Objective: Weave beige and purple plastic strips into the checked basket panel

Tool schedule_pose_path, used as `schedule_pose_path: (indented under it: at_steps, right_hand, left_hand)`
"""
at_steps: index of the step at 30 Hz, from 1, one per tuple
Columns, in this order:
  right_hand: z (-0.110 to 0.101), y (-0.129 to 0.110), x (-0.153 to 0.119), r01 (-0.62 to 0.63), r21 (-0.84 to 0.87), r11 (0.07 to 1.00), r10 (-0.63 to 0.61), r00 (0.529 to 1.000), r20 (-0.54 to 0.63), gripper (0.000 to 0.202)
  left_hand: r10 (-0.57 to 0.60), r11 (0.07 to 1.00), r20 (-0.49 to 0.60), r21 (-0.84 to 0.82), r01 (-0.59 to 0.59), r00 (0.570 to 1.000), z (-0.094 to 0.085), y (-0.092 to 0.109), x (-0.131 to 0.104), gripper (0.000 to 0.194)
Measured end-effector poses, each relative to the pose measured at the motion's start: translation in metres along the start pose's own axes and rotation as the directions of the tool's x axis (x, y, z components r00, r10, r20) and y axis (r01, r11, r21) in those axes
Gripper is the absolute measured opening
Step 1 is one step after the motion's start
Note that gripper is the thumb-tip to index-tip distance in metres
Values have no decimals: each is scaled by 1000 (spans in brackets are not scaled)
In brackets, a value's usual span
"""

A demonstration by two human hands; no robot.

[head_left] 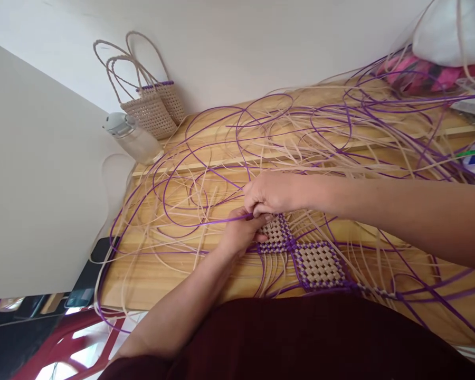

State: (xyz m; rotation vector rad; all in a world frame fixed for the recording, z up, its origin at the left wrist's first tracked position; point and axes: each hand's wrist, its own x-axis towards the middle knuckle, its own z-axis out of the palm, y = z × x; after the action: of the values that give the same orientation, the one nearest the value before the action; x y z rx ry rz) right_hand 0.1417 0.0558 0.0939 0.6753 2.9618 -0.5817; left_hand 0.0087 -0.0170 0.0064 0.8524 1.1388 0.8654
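Two joined woven squares of beige and purple strips lie near the table's front edge. My left hand (pixel 243 230) is closed at the upper left corner of the smaller woven square (pixel 275 235), its thumb and fingers pinching the edge. My right hand (pixel 267 194) comes in from the right, fingers bent together over the same corner. A purple strip (pixel 221 220) runs leftward out from between the two hands, and both are closed on it there. The larger woven square (pixel 320 265) lies flat to the right, touching nothing of mine. Fingertips partly hide the corner.
Loose purple and beige strips spread in loops over the wooden table (pixel 162 287). At the back left stand woven bags (pixel 154 111) and a clear bottle (pixel 132 138) with a grey lid. A white bag (pixel 443 34) and pink packets (pixel 419 76) sit at the back right.
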Motion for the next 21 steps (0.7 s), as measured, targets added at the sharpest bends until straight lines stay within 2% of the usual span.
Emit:
schedule_pose_path:
  at_steps: [5,10,16,21]
  right_hand:
    - [0,3,7,-41,41,998,39,999,34,12]
    - [-1,7,14,37,87,996,-40,999,31,16]
    - [10,19,21,106,128,986,-108,994,8,18]
    - [8,15,14,37,113,993,-30,998,-62,14]
  left_hand:
    - [-30,996,7,-85,31,1000,-1,-1,-3,42]
    - [-69,982,4,-177,69,998,-3,3,-7,37]
    - [-121,969,-59,-223,105,991,-2,8,-6,23]
    - [-115,967,-14,-229,109,993,-4,10,-3,19]
